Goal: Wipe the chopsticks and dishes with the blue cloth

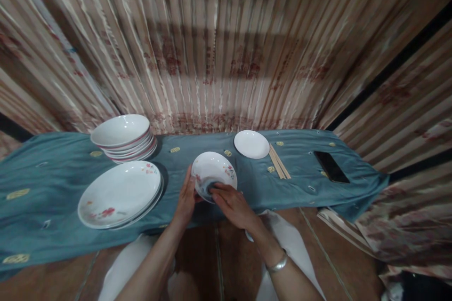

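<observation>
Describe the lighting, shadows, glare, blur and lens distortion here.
Head view: dim light, a darker shadow band across the curtain; head view: shadow right of the large plates, small glints on the top bowl; head view: blur where the right hand meets the flowered dish; head view: curtain folds fan outward, suggesting wide-angle stretch.

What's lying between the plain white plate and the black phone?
In the head view, pale chopsticks lie between the plate and phone, on the blue-green tablecloth.

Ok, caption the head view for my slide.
Left hand holds a floral dish while the right hand holds what looks like a cloth against it, near stacked plates.
</observation>
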Available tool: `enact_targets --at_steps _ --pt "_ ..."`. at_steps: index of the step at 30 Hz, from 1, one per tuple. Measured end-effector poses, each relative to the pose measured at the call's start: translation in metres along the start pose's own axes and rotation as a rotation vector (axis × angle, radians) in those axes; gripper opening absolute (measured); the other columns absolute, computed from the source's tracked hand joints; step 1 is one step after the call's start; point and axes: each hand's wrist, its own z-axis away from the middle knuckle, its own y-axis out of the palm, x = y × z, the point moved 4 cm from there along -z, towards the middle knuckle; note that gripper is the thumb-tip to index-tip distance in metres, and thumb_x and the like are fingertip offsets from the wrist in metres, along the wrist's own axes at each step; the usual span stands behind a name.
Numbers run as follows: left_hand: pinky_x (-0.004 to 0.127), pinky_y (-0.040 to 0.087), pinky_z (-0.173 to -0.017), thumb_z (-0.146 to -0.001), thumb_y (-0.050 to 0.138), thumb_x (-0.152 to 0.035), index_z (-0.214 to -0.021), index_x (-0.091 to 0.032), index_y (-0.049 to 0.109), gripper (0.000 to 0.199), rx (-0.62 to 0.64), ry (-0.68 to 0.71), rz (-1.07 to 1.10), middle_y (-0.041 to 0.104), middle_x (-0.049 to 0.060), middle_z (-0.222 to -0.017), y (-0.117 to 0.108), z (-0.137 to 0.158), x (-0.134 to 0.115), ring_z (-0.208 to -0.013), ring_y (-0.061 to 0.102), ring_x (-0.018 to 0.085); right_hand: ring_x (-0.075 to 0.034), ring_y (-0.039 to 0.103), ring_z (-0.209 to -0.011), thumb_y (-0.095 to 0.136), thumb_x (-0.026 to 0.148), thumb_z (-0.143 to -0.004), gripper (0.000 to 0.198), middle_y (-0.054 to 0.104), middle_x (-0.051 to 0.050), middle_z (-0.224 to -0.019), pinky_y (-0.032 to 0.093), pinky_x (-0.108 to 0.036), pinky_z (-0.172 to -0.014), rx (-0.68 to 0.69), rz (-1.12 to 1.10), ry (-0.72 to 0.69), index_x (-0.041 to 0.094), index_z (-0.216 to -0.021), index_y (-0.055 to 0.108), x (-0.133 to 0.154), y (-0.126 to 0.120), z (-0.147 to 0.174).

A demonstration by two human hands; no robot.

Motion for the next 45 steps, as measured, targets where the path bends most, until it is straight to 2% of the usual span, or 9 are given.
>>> enact_targets --at_steps 4,7,9,15,19,23,28,35,45 --pt "0.030 0.056 -0.079 -0.087 0.050 -0.055 -0.149 -0.027 0.032 0.070 -0.016 0.071 -0.097 0.048 0.008 -0.145 -0.002 -0.002 0.001 -0.122 0.054 0.025 -0.019 0.050 -0.128 0.031 0.037 -0.101 0.043 0.060 -0.009 -0.131 0.037 -0.037 -0.111 0.015 -0.079 -0.065 0.018 -0.124 0.062 0.011 0.008 -0.011" --pt "0.033 0.046 -0.100 -0.089 0.047 -0.052 -0.148 -0.025 0.033 0.066 0.009 0.166 -0.161 0.040 0.006 -0.151 -0.002 -0.002 -0.002 -0.135 0.041 0.023 -0.017 0.046 -0.131 0.032 0.035 -0.100 0.041 0.057 -0.008 -0.135 0.034 -0.037 -0.114 0.000 -0.080 -0.138 0.019 -0.130 0.057 0.017 0.013 -0.023" --pt "0.035 0.042 -0.104 -0.089 0.047 -0.051 -0.148 -0.026 0.034 0.066 0.034 0.186 -0.205 0.035 0.004 -0.154 -0.001 -0.001 -0.004 -0.138 0.037 0.024 -0.017 0.042 -0.134 0.033 0.035 -0.100 0.043 0.052 -0.009 -0.140 0.032 -0.038 -0.115 -0.015 -0.050 -0.159 0.018 -0.134 0.053 0.017 0.014 -0.030" --pt "0.034 0.054 -0.089 -0.084 0.053 -0.056 -0.149 -0.028 0.031 0.074 0.087 0.139 -0.241 0.030 0.004 -0.157 0.001 0.003 -0.006 -0.136 0.039 0.029 -0.024 0.034 -0.139 0.037 0.037 -0.098 0.048 0.041 -0.016 -0.148 0.032 -0.047 -0.115 -0.091 0.082 -0.116 0.013 -0.140 0.045 0.001 0.015 -0.049" --pt "0.030 0.059 -0.071 -0.081 0.058 -0.056 -0.148 -0.030 0.032 0.077 0.098 0.108 -0.187 0.032 0.004 -0.155 0.003 0.008 -0.008 -0.126 0.050 0.030 -0.026 0.033 -0.141 0.033 0.035 -0.099 0.049 0.037 -0.017 -0.151 0.029 -0.052 -0.114 -0.092 0.157 0.019 0.013 -0.142 0.042 -0.019 0.011 -0.056" --pt "0.029 0.059 -0.068 -0.076 0.067 -0.052 -0.147 -0.028 0.036 0.082 0.067 0.062 -0.112 0.046 0.007 -0.147 0.006 0.012 -0.011 -0.116 0.057 0.029 -0.026 0.034 -0.140 0.034 0.033 -0.099 0.047 0.039 -0.016 -0.150 0.026 -0.054 -0.114 -0.084 0.240 0.093 0.014 -0.142 0.042 -0.034 0.010 -0.051" --pt "0.027 0.059 -0.066 -0.075 0.069 -0.049 -0.144 -0.029 0.041 0.077 0.035 0.053 -0.083 0.040 0.004 -0.151 0.006 0.014 -0.014 -0.121 0.052 0.030 -0.026 0.041 -0.136 0.036 0.032 -0.099 0.044 0.048 -0.017 -0.143 0.034 -0.051 -0.110 -0.113 0.297 0.068 0.016 -0.138 0.046 -0.042 0.010 -0.032" --pt "0.023 0.057 -0.059 -0.075 0.067 -0.054 -0.146 -0.028 0.038 0.081 0.035 0.071 -0.107 0.034 0.004 -0.154 0.005 0.012 -0.012 -0.124 0.049 0.031 -0.027 0.047 -0.130 0.035 0.037 -0.099 0.044 0.054 -0.016 -0.136 0.039 -0.048 -0.107 -0.028 0.278 0.073 0.015 -0.133 0.053 -0.034 0.003 -0.004" --pt "0.023 0.057 -0.064 -0.078 0.066 -0.050 -0.146 -0.029 0.038 0.077 0.028 0.056 -0.096 0.037 0.004 -0.153 0.005 0.013 -0.012 -0.125 0.050 0.029 -0.024 0.041 -0.135 0.030 0.043 -0.101 0.048 0.048 -0.015 -0.143 0.035 -0.042 -0.111 0.076 0.190 0.045 0.016 -0.134 0.052 0.004 0.007 0.023"
